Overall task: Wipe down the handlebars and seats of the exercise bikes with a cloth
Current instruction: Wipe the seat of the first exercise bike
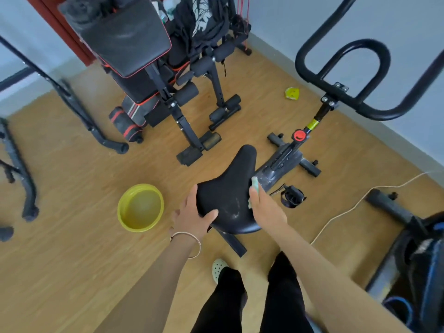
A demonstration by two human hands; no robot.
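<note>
You stand on a light wooden plank floor [72,248], and everything below is placed from your fingers outward. Far beyond your fingertips, against the wall, stands a black padded weight bench with red trim [134,44]. Up and to the right of your right hand curve the black looped tubular handlebars [365,75] of the exercise bike, well apart from both hands, with a round red knob [299,135] on the post below them.

Between your two hands sits the black padded bike saddle [230,188], its narrow nose pointing away from you. Your left hand [194,217] grips the saddle's rear left edge: the thumb lies across the top surface, the other fingers curl around and under the rim. A thin metal bangle [189,243] circles that wrist.

Your right hand [266,210] lies flat against the saddle's right flank, fingers stretched forward and held together, pressing a small pale green cloth [254,186] against the side. The cloth shows just past your fingertips and again as a sliver under the palm; the rest is hidden beneath the hand. Faint whitish smears mark the saddle top between your thumbs.

To the left of your left hand, on the floor and apart from it, rests a round yellow plastic basin [140,207]
</note>
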